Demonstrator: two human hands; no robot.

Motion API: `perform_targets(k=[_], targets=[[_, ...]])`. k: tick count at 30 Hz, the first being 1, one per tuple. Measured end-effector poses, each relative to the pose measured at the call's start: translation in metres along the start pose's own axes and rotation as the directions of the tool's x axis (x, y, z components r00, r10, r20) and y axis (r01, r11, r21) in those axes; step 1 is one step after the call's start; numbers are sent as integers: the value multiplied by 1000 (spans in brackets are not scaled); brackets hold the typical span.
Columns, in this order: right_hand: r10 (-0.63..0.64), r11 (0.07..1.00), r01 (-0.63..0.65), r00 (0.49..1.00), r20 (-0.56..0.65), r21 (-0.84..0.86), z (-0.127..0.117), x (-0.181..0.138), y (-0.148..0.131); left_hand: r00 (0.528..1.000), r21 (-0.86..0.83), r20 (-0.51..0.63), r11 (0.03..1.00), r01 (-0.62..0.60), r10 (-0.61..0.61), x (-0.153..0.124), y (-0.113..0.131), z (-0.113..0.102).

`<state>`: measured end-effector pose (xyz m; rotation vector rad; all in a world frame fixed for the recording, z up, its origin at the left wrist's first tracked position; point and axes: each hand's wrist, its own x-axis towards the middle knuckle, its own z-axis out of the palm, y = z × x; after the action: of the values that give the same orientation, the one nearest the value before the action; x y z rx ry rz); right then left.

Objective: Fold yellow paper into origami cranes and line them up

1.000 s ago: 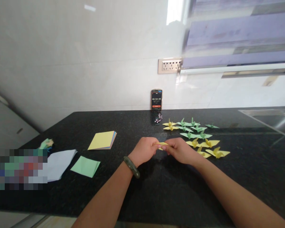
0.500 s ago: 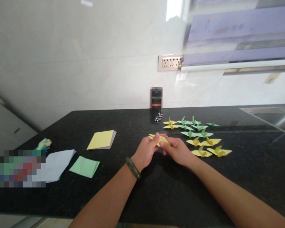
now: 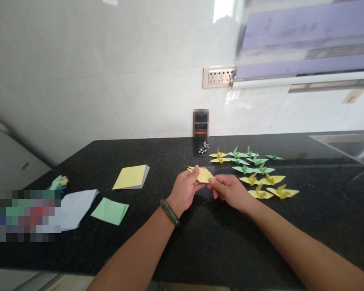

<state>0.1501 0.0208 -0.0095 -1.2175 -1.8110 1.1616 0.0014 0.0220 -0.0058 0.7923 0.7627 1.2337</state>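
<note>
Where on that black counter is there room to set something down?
Bare: black stone counter between the pastel square paper stack and the left hand; right of the green and yellow paper cranes, toward the steel sink. Crowded: the cranes beside the right hand.

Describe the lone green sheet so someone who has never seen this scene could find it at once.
On the black counter, look left of the left hand, which holds a yellow folded paper. In front of the yellow-topped paper stack and beside a pale sheet lies the green sheet: single and flat, unlike the green cranes at the right.
</note>
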Motion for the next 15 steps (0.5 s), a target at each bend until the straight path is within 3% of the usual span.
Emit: perform_targets(k=[7, 15], targets=[[48, 999, -51, 989, 137, 19, -4, 1, 3, 995, 6, -98, 1000, 10, -9, 1, 4, -2], [28, 995, -21, 997, 72, -95, -5, -2, 0, 988, -2, -151, 999, -34, 34, 0, 2, -1]])
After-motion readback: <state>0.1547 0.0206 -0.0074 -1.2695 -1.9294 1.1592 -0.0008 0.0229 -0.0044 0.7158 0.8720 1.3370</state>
